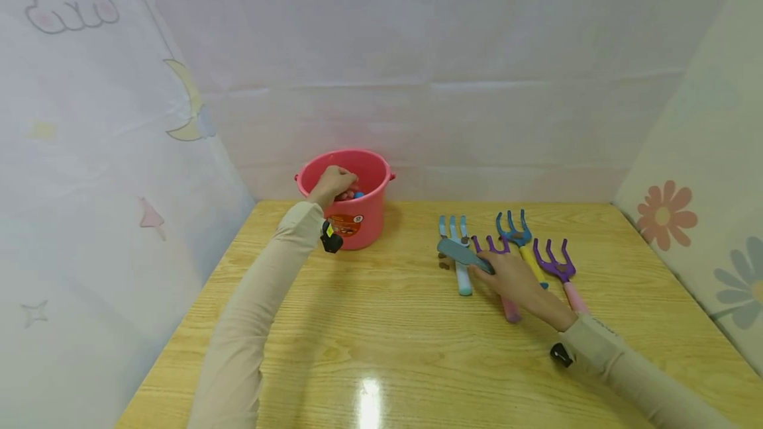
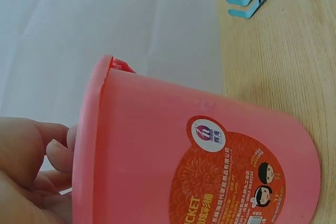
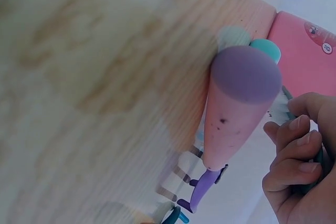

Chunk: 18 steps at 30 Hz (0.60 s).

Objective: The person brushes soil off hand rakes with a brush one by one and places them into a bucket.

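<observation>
My left hand (image 1: 336,183) reaches over the near rim of a pink bucket (image 1: 371,220), its fingers partly inside. In the left wrist view, the bucket's rim hides the fingertips, so I cannot tell whether they hold anything. A blue piece (image 1: 359,194) shows inside the bucket beside the fingers. My right hand (image 1: 507,277) grips a grey-green brush (image 1: 459,252) by its handle; pale bristles show in the right wrist view. The brush passes above a light-blue hand fork (image 1: 463,278). Beneath the right hand lies a purple fork with a pink handle (image 1: 510,310).
Farther right lie a blue fork with a yellow handle (image 1: 532,263) and another purple fork (image 1: 560,269). Brown bits (image 1: 444,265) lie by the light-blue fork, and some rest on the forks. A cloth backdrop (image 1: 477,118) stands behind the wooden table (image 1: 381,336).
</observation>
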Available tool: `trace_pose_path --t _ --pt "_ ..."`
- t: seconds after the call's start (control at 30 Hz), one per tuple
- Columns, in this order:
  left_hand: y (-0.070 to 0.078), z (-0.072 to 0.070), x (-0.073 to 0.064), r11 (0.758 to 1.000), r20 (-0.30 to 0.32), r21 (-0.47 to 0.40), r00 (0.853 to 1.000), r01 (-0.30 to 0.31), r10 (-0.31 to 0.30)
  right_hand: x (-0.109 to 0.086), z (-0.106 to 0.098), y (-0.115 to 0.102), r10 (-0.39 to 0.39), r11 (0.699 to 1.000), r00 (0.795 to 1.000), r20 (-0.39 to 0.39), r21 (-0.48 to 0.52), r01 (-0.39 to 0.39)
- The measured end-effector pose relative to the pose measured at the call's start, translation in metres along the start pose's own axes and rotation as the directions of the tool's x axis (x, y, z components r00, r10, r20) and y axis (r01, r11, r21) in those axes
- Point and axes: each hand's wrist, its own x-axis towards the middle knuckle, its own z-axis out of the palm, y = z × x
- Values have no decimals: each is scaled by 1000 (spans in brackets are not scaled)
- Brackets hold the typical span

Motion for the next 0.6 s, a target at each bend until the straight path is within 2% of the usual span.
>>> trace_pose_path --t 0.13,0.33,0.43,0.6 --pt "3 0 -3 1000 -17 -25 1000 -19 18 0 0 0 4 1000 1000 -1 -5 -4" --pt "9 0 -10 994 -33 -57 995 -94 92 0 -4 0 27 1000 1000 7 -7 -27" --pt "12 2 -14 990 -43 -47 991 -131 129 -1 -6 1 26 1000 1000 8 -15 -26" --pt "12 7 -18 982 -62 19 981 -185 186 -1 -8 2 18 1000 1000 15 -6 -18"
